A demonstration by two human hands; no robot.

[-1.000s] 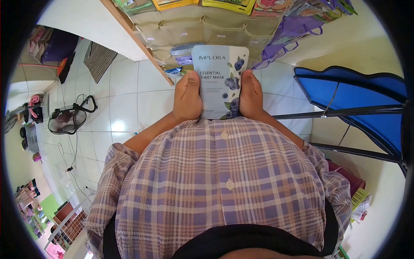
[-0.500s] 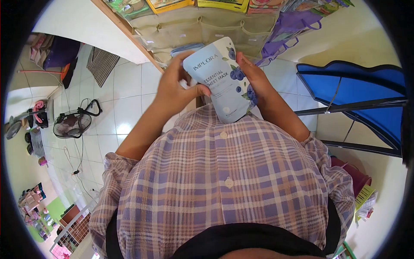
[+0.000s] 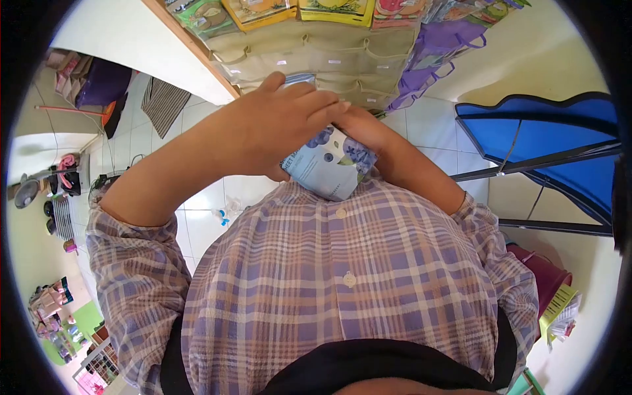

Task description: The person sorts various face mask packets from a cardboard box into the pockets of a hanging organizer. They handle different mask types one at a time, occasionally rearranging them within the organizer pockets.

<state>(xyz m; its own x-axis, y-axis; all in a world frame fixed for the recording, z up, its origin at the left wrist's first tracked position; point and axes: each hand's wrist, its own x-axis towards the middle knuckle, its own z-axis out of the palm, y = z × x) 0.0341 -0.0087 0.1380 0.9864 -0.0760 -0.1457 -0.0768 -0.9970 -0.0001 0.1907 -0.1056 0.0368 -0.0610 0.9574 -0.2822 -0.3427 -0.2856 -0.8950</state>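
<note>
A light-blue sheet mask packet (image 3: 322,168) with blueberries printed on it is tilted in front of my plaid shirt (image 3: 342,276). My left hand (image 3: 283,118) lies across its upper part, fingers bent over the top and reaching to the right hand. Beneath that palm the packet is hidden, along with most of its lettering. On the other side, my right hand (image 3: 363,133) grips the packet's upper right edge, its fingertips partly covered by the left hand.
Ahead hangs a beige pocket organizer (image 3: 329,49) with several colourful packets in its upper pockets. A purple bag (image 3: 434,52) hangs beside it. To the right stands a blue panel (image 3: 559,138) on a black frame, above a maroon bin (image 3: 540,270). A striped mat (image 3: 161,105) lies left.
My left hand has moved from the packet's left edge up and over its top, with the elbow swung outward. The packet has tilted and its brand name is now covered.
</note>
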